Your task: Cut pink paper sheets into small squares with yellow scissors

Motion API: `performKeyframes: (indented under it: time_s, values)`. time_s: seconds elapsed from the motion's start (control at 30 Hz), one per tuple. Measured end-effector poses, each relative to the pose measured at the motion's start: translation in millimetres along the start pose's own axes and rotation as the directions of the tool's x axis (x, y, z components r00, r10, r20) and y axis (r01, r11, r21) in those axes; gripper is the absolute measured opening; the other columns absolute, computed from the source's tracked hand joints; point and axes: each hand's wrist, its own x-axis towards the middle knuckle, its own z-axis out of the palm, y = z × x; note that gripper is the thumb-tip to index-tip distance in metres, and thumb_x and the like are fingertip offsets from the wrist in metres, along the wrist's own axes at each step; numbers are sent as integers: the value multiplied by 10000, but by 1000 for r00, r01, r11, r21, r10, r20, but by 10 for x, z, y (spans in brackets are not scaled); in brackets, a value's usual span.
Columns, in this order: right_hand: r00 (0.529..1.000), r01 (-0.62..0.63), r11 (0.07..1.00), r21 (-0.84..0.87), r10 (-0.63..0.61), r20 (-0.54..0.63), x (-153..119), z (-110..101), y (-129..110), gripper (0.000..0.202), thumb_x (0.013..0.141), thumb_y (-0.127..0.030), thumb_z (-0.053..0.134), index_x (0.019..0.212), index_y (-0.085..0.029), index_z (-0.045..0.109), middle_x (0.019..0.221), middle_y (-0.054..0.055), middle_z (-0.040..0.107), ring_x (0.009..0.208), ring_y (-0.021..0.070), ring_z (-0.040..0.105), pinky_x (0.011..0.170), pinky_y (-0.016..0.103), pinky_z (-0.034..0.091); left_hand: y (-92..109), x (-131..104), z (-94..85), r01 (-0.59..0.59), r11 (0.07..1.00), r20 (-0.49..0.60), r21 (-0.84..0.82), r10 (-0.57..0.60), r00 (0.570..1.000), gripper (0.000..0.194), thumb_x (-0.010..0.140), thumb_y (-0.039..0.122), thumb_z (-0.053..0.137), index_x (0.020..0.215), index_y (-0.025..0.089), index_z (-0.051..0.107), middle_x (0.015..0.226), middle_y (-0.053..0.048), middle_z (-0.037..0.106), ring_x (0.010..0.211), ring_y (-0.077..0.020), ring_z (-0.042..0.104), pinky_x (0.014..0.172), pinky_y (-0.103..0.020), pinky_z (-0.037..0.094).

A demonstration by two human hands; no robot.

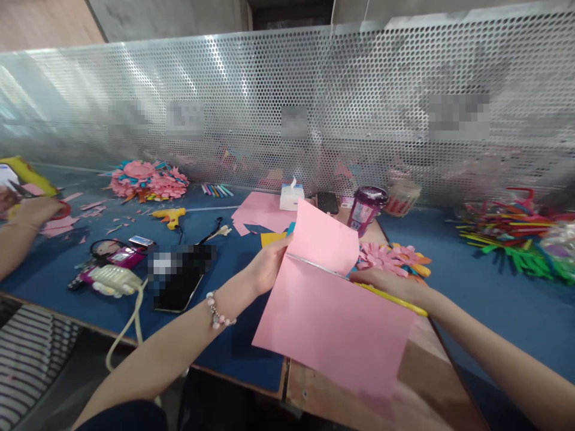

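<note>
Pink paper (332,335) appears mostly cut across, its left side remaining.
Left grip (268,264) pinches that edge; right grip (387,282) wraps yellow scissors (390,297), fingers partly hidden.

We find a craft workshop, evidenced by a perforated metal screen (251,90), blue worktop (471,287), glue gun (169,216) and scattered paper scraps (60,225).

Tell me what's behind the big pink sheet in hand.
Beyond the pink sheet: tissue pack, purple cup, pink paper flowers. It hides part of the tabletop; anything there can't be seen.
</note>
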Motion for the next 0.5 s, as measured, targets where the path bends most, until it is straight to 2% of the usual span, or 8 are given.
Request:
performKeyframes:
  time_s: [0.17,0.5]
  values:
    - [1000,16,998,58,-17,19,-11,17,-41,278,889,-346,446,904,-187,674,954,40,708,874,233,635,756,320,462,0,4,-3,6,1000,-10,-20,-6,1000,340,870,292,575,1149,113,652,1019,-118,734,1007,-296,669,956,-409,472]
    - [1000,-24,1000,8,24,13,0,44,-73,311,868,-348,444,964,-181,688,988,76,711,896,250,646,785,343,466,20,-10,19,16,1000,-10,-24,-16,1000,340,872,239,552,1163,83,634,973,-123,738,962,-287,680,925,-405,484]
